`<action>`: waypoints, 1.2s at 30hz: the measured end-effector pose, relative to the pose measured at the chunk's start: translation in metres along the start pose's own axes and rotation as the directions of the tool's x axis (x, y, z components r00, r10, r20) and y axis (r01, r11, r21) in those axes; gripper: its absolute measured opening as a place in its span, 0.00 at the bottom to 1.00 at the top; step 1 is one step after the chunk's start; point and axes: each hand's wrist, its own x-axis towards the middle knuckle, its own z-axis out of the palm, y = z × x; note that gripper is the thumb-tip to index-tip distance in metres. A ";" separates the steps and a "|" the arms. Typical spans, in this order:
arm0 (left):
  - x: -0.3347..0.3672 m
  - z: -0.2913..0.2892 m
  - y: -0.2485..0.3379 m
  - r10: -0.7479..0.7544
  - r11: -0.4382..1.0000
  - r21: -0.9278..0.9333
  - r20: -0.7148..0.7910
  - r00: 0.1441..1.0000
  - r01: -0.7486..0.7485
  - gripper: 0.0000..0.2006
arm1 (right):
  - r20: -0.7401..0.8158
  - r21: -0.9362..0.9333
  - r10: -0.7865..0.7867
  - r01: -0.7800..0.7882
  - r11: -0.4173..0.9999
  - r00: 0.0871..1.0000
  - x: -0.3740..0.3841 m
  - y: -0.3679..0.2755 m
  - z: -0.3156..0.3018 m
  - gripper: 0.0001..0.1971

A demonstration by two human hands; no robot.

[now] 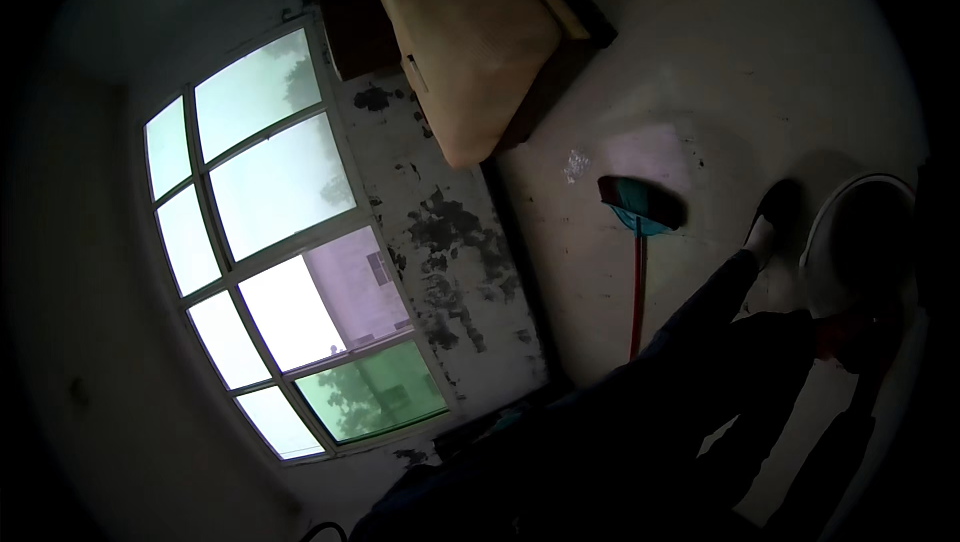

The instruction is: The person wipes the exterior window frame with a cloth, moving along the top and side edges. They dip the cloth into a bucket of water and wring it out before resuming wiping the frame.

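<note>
The picture is tilted and very dark on the right. A broom (638,204) with a teal and dark head and a red handle is by the floor; its handle runs out of sight behind my dark clothing. At the right edge is a round, pale-rimmed bucket-like container (822,277), dark inside. A dark red thing (838,336) shows beside it, too dim to name. A dark limb, seemingly my right arm, reaches toward it, and my right hand (878,340) is lost in shadow there. My left hand does not show.
My leg ends in a dark shoe (780,200) near the container. A large tan padded piece of furniture (470,42) stands by the wall, beside a dark brown box-like piece (355,22). Left is a paned window (280,182) above a stained wall (440,232). A whitish patch (576,165) marks the floor.
</note>
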 end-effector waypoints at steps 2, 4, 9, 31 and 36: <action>-0.002 -0.001 0.000 0.140 0.821 0.516 0.232 0.963 -0.244 0.20 | 0.057 -0.029 -0.008 0.010 1.000 0.998 0.007 0.006 0.006 0.22; -0.006 -0.003 -0.004 0.161 0.601 0.693 0.382 0.910 -0.397 0.21 | 0.086 -0.053 0.002 0.003 0.999 0.996 0.012 0.013 0.011 0.22; -0.022 0.017 -0.043 0.425 0.696 0.515 0.265 0.865 -0.500 0.29 | 0.126 -0.060 0.018 -0.010 0.998 0.992 0.026 0.027 0.012 0.20; 0.021 0.011 -0.025 0.058 0.794 0.602 -0.211 0.976 0.084 0.14 | 0.306 -0.366 0.009 0.109 0.924 0.952 0.062 0.050 -0.004 0.14; 0.009 0.015 0.002 0.059 0.878 0.468 -0.324 0.944 0.106 0.15 | 0.297 -0.692 0.111 0.134 0.709 0.948 0.109 0.100 -0.063 0.28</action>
